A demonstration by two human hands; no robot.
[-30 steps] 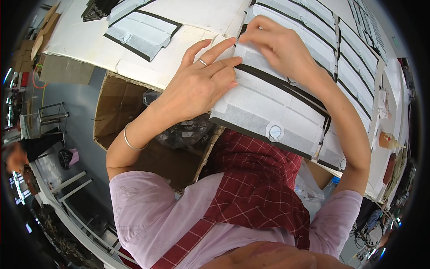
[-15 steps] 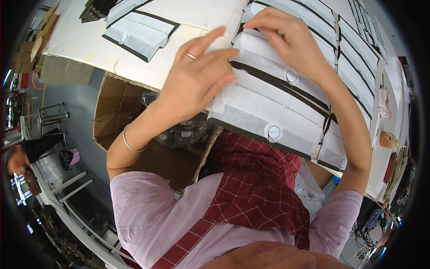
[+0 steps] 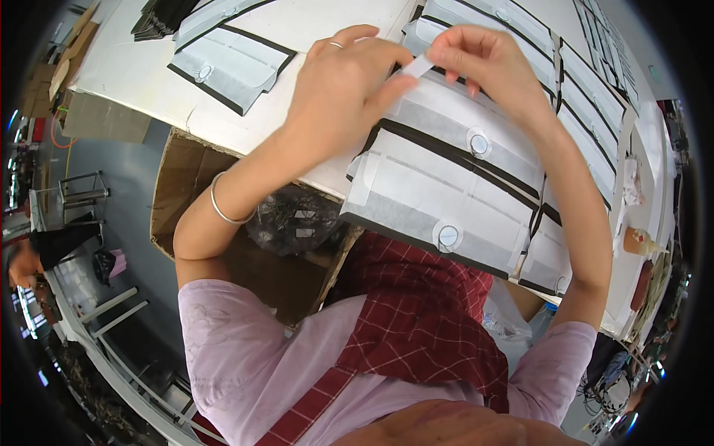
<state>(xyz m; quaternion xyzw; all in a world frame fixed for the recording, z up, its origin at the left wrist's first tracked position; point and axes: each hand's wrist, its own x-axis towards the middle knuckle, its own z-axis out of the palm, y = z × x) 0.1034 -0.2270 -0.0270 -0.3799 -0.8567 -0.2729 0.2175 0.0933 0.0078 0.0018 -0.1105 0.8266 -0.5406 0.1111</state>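
A small white strip (image 3: 418,66) spans the gap between my two hands. My right hand (image 3: 491,70) pinches its upper end between thumb and fingers. Against its lower end, the thumb and forefinger of my left hand (image 3: 346,89) close in. Beneath them lie flat white-and-grey panels with black edges, set in overlapping rows. The nearest panel (image 3: 446,189) has a round disc (image 3: 448,236) near its front edge. Behind it, another panel (image 3: 439,119) carries a similar disc (image 3: 479,143) and is partly covered by my hands.
More panels (image 3: 591,104) fill the table's right side. To the left, separate panels (image 3: 230,63) lie near a stack of dark pieces (image 3: 160,18). Below the table edge stands an open cardboard box (image 3: 182,175) with a dark plastic bag (image 3: 301,223). A small bottle (image 3: 637,241) is at far right.
My hands have come together over the panels, and a white strip now shows between their fingertips. The left hand has moved up and right; its fingers were spread before.
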